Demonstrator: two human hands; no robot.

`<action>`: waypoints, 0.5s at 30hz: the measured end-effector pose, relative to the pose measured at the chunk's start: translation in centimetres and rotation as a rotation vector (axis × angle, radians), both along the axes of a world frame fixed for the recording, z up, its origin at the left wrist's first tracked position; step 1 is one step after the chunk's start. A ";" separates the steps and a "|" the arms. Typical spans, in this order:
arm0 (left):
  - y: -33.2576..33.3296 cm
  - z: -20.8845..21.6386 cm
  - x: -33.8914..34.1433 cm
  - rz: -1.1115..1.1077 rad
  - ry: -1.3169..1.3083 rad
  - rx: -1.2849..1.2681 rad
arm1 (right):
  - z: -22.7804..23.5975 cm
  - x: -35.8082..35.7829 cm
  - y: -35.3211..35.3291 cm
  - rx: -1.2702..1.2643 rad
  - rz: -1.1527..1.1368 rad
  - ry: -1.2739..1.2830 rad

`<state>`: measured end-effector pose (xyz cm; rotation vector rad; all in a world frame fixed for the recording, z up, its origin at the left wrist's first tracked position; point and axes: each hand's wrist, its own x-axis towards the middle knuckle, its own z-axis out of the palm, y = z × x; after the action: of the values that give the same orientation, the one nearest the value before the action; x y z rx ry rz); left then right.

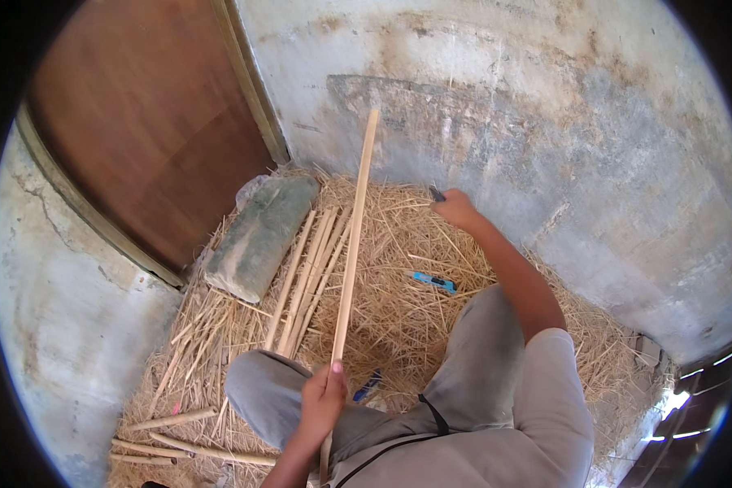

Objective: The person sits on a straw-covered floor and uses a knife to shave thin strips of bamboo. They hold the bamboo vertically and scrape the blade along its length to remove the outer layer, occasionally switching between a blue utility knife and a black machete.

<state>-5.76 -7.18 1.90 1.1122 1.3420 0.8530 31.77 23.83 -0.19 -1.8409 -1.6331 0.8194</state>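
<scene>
Above spread straw, the left hand grips a long pale strip, the right hand a dark object.

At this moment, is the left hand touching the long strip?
Touching. The head view shows the left hand closed on the long strip.

The long strip is of pale wood or bamboo, smooth and matt; to its left are sticks of similar matt material, a rough, dull block resembling stone or concrete and, farther left, a brown wood-like door panel, smooth with a faint sheen. Beneath the strip spreads dry, coarse straw, and to its right lies a cutter whose light-blue casing looks like smooth plastic. Beyond the strip rises a rough, stained plaster wall, while beside its near end the trousers and shirt are matt cloth.
</scene>
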 end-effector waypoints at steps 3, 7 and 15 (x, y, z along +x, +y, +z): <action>2.8 0.8 2.0 0.005 -0.073 -0.036 | -8.2 -2.3 -0.1 -0.282 0.008 -0.129; 6.1 1.8 2.2 0.004 -0.045 0.016 | -11.4 -7.3 -3.4 -0.458 0.447 -0.520; 11.1 4.7 6.3 -0.104 -0.066 0.197 | -19.2 1.0 -3.8 -0.392 0.405 -0.990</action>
<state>0.58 3.87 6.62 1.2837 1.1543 0.9521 32.76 20.02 -19.37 -2.4376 -2.6626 0.3749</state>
